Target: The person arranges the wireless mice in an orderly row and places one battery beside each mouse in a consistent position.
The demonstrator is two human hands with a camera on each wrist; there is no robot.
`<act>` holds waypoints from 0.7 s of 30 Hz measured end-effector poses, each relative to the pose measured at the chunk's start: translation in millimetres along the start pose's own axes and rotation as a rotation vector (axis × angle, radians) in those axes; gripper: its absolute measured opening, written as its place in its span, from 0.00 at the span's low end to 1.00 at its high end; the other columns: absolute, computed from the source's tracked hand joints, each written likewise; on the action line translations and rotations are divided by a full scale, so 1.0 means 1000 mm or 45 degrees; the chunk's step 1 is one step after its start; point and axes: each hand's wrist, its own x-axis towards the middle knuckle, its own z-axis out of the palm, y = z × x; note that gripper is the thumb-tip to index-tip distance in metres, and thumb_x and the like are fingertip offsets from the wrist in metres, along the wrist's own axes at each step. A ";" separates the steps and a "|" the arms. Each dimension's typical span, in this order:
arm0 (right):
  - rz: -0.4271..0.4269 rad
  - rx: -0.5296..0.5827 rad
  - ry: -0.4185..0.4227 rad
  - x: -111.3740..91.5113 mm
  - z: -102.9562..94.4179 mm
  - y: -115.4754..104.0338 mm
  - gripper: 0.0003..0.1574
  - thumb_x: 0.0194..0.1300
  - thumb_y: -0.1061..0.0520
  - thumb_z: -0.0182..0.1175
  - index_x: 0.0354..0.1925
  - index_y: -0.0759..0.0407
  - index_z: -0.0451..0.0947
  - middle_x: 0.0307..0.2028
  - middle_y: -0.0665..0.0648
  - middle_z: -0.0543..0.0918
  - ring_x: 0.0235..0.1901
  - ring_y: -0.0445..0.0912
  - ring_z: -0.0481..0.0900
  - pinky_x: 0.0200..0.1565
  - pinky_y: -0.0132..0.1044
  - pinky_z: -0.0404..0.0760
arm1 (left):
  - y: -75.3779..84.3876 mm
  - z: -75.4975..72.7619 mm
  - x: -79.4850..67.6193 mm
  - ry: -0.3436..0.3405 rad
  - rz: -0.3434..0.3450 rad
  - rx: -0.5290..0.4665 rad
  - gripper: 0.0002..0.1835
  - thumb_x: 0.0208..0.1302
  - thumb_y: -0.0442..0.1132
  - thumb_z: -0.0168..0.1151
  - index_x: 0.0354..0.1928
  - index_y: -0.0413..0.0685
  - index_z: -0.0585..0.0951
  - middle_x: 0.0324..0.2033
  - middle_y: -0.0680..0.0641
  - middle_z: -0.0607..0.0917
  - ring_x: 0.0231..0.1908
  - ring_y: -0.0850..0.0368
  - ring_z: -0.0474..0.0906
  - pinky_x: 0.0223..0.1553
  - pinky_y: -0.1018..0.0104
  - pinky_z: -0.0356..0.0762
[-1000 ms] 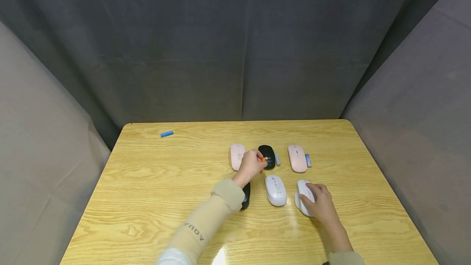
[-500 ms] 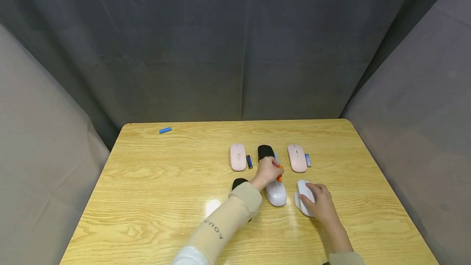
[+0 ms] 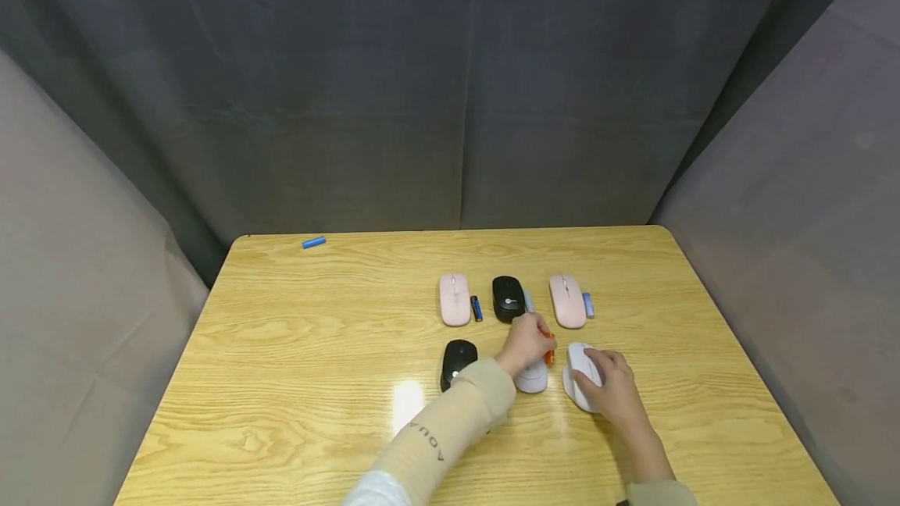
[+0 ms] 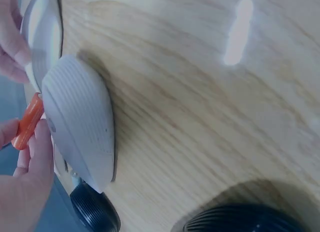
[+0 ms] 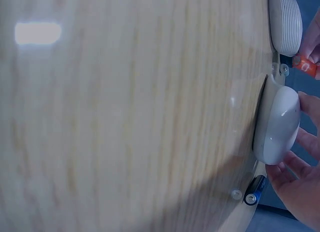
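Note:
My left hand [image 3: 526,343] pinches an orange battery [image 3: 551,350] between thumb and fingertips, just right of a white mouse [image 3: 532,379]. In the left wrist view the orange battery [image 4: 28,121] is held at a slant close to that mouse's ribbed side [image 4: 80,122]. Farther right, my right hand [image 3: 617,389] grips another white mouse [image 3: 582,364], thumb on one side and fingers on the other. The right wrist view shows this white mouse [image 5: 280,124] resting on the table within the fingers. My left hand and sleeve partly hide the middle of the front row.
Behind are a pink mouse [image 3: 455,300] with a dark blue battery [image 3: 476,308], a black mouse [image 3: 508,299] with a pale battery [image 3: 530,301], and another pink mouse [image 3: 566,301] with a blue battery [image 3: 588,305]. A black mouse [image 3: 459,361] sits front left; a blue battery [image 3: 313,242] lies far left.
My left hand has moved right and toward me with the orange battery, from near the back black mouse to the right side of the middle white mouse. My right hand stays on its mouse.

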 end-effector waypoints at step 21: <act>-0.033 -0.001 0.036 -0.002 -0.001 -0.003 0.33 0.60 0.51 0.61 0.57 0.69 0.68 0.52 0.74 0.66 0.52 0.69 0.64 0.52 0.61 0.65 | -0.007 0.006 0.001 -0.006 0.108 0.606 0.10 0.50 0.42 0.67 0.20 0.49 0.77 0.24 0.54 0.75 0.30 0.60 0.69 0.32 0.72 0.66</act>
